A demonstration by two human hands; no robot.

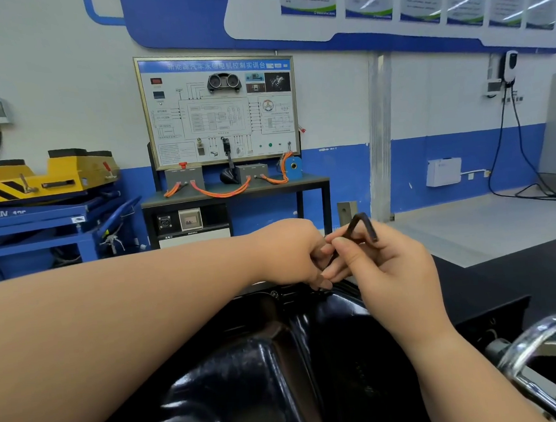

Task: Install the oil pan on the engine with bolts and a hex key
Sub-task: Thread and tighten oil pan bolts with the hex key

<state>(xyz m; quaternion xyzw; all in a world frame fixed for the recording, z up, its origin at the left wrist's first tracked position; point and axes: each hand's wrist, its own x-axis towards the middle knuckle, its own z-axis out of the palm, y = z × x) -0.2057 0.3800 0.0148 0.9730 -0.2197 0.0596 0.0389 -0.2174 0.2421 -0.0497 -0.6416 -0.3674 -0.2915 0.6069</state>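
A glossy black oil pan (268,361) fills the lower middle of the head view, lying on the engine below me. A bolt head (274,293) shows on its far flange. My right hand (384,269) pinches a dark L-shaped hex key (359,229) between thumb and fingers, the bend pointing up, over the pan's far edge. My left hand (293,253) has its fingers curled down at the key's lower end, close to the flange. What those fingertips hold is hidden.
A chrome handwheel (555,365) sticks out at the lower right. Beyond the engine stand a training bench with a wiring board (218,109) and orange cables, a blue and yellow lift table (36,203) at the left, and grey floor at the right.
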